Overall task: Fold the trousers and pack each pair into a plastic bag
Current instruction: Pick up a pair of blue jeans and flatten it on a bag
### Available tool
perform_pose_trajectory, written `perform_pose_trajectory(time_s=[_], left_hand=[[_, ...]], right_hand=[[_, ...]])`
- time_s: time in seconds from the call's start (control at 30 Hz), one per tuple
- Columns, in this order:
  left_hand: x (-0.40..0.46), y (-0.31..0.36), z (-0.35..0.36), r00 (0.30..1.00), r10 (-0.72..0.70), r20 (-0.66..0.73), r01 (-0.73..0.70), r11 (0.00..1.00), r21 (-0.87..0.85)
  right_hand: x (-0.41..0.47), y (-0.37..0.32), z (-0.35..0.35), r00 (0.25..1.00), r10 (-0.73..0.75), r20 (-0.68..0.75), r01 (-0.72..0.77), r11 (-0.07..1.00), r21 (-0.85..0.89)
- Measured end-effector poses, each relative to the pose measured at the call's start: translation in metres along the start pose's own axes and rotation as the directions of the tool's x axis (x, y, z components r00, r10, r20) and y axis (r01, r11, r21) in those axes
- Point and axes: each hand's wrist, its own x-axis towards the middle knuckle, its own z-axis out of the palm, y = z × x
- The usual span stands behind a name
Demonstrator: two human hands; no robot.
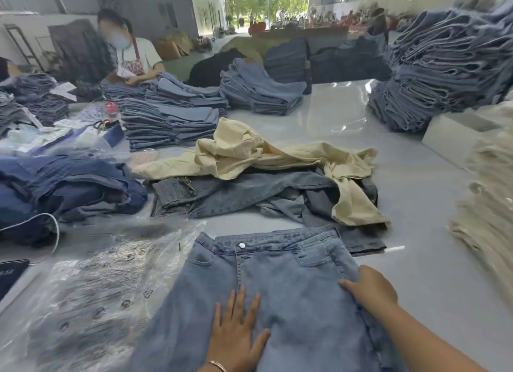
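A pair of light blue jeans (pixel 280 271) lies flat in front of me, waistband away from me, metal button facing up. My left hand (pixel 236 332) rests flat on the middle of the jeans, fingers straight and spread. My right hand (pixel 370 289) lies on the jeans' right edge near the hip, its fingers bent over the seam. A stack of clear plastic bags (pixel 91 294) with printed symbols lies to the left, overlapping the jeans' left side.
Behind the jeans lies a loose heap of cream trousers (pixel 249 155) over grey-blue jeans (pixel 238 193). Dark blue jeans (pixel 63 188) pile at the left. Folded denim stacks (pixel 169 121) stand behind and at right (pixel 444 66). A person (pixel 130 55) sits at the far left.
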Motion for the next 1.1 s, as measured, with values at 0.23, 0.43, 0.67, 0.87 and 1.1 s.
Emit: perform_pose_trajectory(time_s=[0.23,0.43,0.67,0.87,1.1], left_hand=[[0.006,0.018,-0.012,0.996,0.042,0.074,-0.042,0.999,0.004],[0.018,0.007,-0.04,1.0,-0.002,0.004,0.003,0.794,-0.608],[0.004,-0.056,-0.103,0.938,-0.236,0.255,0.262,-0.002,-0.965],[-0.013,-0.124,-0.091,0.805,-0.298,0.513,0.506,-0.107,-0.856],[-0.022,-0.136,-0.051,0.854,-0.479,0.203,0.488,0.602,-0.632]], right_hand=[[0.027,-0.019,-0.052,0.999,-0.031,0.027,0.027,0.989,0.143],[0.001,-0.071,-0.1,0.931,-0.174,0.321,-0.018,0.856,0.517],[-0.077,-0.203,-0.065,0.836,-0.44,0.327,0.169,0.774,0.611],[-0.097,-0.239,-0.003,0.713,-0.498,0.494,0.145,0.793,0.591],[-0.067,-0.164,0.054,0.985,-0.035,0.166,0.015,0.993,0.121]])
